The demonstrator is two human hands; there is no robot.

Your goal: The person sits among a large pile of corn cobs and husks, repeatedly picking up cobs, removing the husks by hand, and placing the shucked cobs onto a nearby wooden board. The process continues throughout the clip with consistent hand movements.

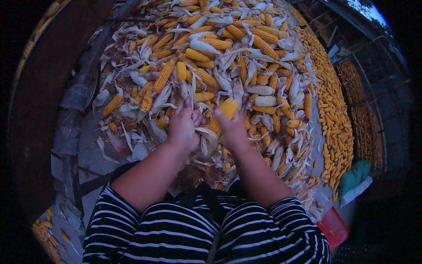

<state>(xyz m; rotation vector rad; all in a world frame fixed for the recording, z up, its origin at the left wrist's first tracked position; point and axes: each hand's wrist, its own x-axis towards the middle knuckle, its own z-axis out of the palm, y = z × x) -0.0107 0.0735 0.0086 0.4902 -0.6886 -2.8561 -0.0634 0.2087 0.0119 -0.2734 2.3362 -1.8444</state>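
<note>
My right hand is closed around a yellow ear of corn, slightly blurred, just above the near part of the heap. To its left, my left hand grips pale corn husks, some of which hang down between the two hands. Whether these husks are still joined to the ear, I cannot tell. Beyond both hands spreads a large heap of corn ears, many with peeled-back dry husks around them.
Along the right runs a long pile of husked corn ears. A green sack and a red container lie at the lower right. More ears are at the lower left, beside a dark frame.
</note>
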